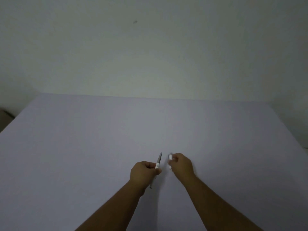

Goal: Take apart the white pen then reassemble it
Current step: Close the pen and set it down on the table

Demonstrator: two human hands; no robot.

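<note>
Lower centre of the frame, over a pale lavender bench (83, 147). Left hand (144, 172) closed around the white pen body (157, 165), grey tip pointing up and away, back end poking out below the palm. Just to the right, apart from it and not touching: right hand (180, 165), fingers curled and pinched on a small white pen cap (170, 156), blurred. Both forearms bare, coming in from the bottom edge. Plain whitish wall (150, 47) across the upper half.

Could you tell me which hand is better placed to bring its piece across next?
Probably the right hand: it holds the short cap, free to move, while the left hand steadies the longer pen body.
</note>
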